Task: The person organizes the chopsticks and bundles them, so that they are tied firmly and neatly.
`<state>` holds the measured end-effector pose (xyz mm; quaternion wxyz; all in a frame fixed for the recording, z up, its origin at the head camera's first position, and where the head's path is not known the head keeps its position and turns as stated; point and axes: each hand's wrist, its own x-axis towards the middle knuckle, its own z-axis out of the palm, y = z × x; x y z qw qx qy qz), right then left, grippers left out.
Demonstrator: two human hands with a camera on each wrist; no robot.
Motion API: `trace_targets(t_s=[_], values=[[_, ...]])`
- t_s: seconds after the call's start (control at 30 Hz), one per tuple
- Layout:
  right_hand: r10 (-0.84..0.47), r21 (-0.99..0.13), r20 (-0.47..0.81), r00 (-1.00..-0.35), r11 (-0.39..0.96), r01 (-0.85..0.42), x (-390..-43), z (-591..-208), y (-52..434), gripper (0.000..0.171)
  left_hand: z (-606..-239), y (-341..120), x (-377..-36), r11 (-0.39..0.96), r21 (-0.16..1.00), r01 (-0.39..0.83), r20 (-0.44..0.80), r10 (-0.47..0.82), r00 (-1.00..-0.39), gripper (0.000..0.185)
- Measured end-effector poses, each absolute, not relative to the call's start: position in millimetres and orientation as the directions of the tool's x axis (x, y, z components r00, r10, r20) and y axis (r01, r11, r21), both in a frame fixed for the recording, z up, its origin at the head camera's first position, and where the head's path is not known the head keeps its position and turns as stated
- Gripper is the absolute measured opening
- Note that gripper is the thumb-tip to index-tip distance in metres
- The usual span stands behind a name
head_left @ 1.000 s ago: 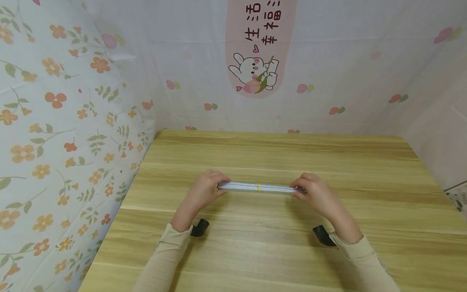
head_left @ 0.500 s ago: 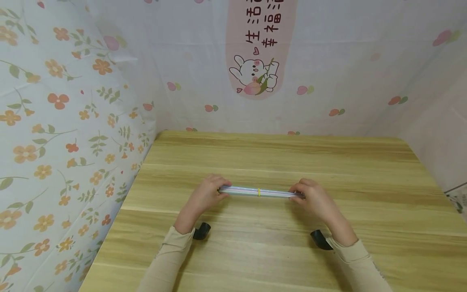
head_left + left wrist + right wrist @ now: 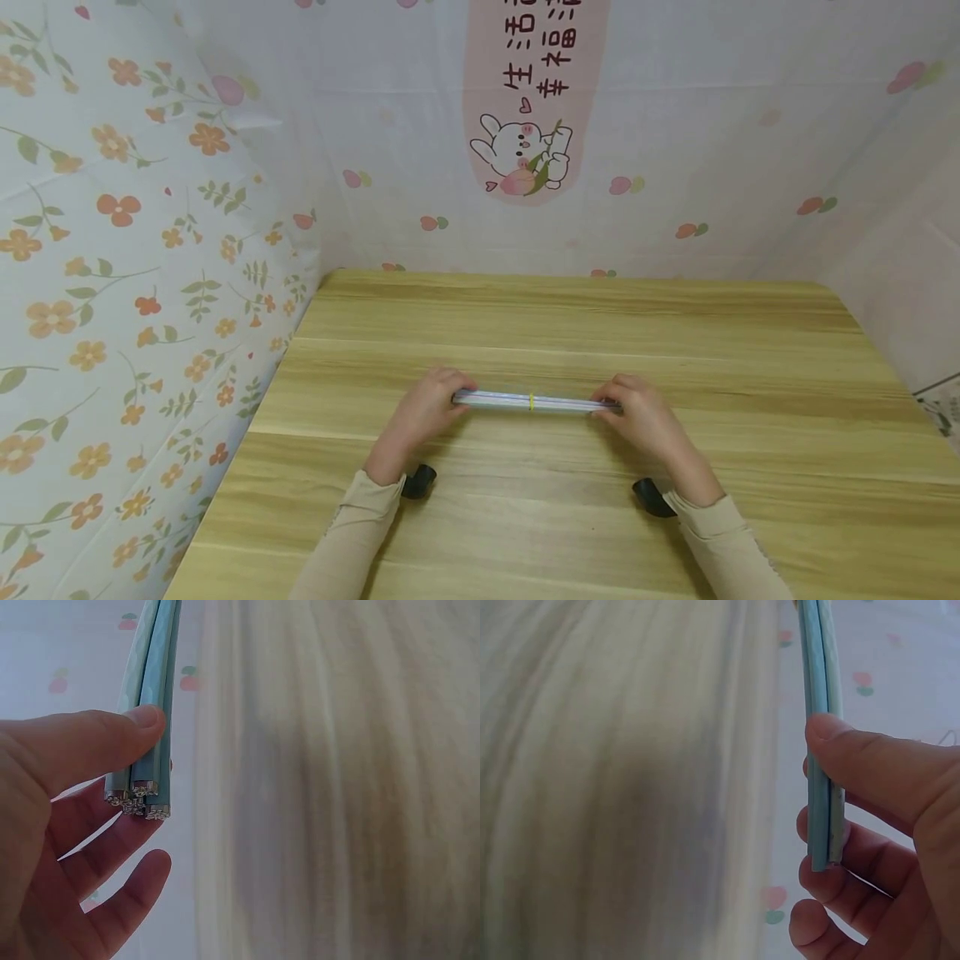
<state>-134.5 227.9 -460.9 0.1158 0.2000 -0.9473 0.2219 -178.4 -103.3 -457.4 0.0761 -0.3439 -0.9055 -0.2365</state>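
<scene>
A bundle of chopsticks (image 3: 498, 401), pale blue and teal, lies crosswise between my two hands, with a yellow band (image 3: 532, 402) round its middle. My left hand (image 3: 429, 410) pinches the left end between thumb and fingers. In the left wrist view, silver patterned caps (image 3: 144, 789) show at that end of the chopsticks. On the other side, my right hand (image 3: 643, 417) pinches the right end. There the right wrist view shows the plain ends of the chopsticks (image 3: 821, 825) between thumb and curled fingers.
Beneath the hands is a wood-grain table (image 3: 525, 517). Black curved pieces (image 3: 420, 482) sit at both wrists, by the beige sleeves (image 3: 348, 533). A flowered cloth (image 3: 120, 333) hangs on the left, and a printed cloth (image 3: 390, 142) hangs behind the table.
Both hands have moved a little toward the person, bringing the bundle of chopsticks with them. Each hand keeps its hold on its end.
</scene>
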Motion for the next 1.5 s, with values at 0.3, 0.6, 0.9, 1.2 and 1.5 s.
trace_targets(t_s=[0.3,0.6,0.9,1.2,1.5], values=[[-0.311,-0.410,0.276,-0.909,0.818,-0.404,-133,-470,227,0.017,-463,-102,-175,0.675,0.380,0.632,0.267,0.575,-0.774,0.027],[-0.307,-0.412,0.259,-0.916,0.823,-0.392,-134,-478,228,0.015,-468,-102,-177,0.690,0.353,0.632,0.256,0.578,-0.775,0.027],[-0.317,-0.422,0.233,-0.919,0.819,-0.390,-133,-481,228,0.013,-467,-99,-174,0.708,0.333,0.623,0.233,0.578,-0.782,0.026],[-0.315,-0.435,0.163,-0.935,0.828,-0.355,-133,-482,227,0.013,-468,-98,-175,0.724,0.316,0.613,0.201,0.580,-0.790,0.026],[-0.313,-0.450,0.159,-0.936,0.821,-0.351,-133,-481,226,0.015,-466,-97,-176,0.719,0.330,0.612,0.154,0.598,-0.786,0.028]])
